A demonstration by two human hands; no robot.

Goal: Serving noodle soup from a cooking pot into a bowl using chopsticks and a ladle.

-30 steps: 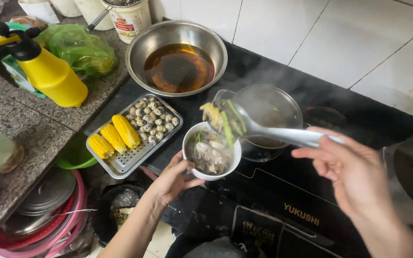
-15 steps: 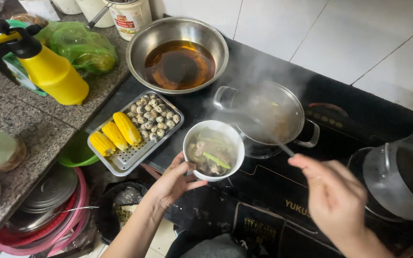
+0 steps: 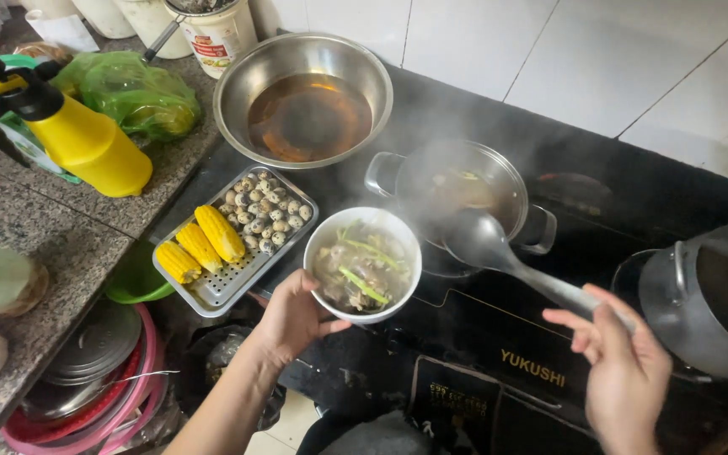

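My left hand [image 3: 290,318] holds a white bowl [image 3: 365,264] from below, near the stove's front edge. The bowl is full of soup with meat pieces and green stalks. My right hand [image 3: 623,371] grips the handle of a metal ladle [image 3: 499,253]. The ladle's cup hangs between the bowl and a steaming steel pot [image 3: 463,192] on the black stove [image 3: 482,337].
A perforated metal tray [image 3: 221,286] with three corn pieces and several quail eggs sits left of the bowl. Behind it stands a steel basin [image 3: 305,97] of brown liquid. A yellow spray bottle [image 3: 77,139] and a green bag [image 3: 132,93] rest on the granite counter. A lidded pot [image 3: 709,303] stands at right.
The ladle tipped vegetables into the bowl, dipped back into the pot, and now hangs beside the bowl again. The bowl has stayed in my left hand.
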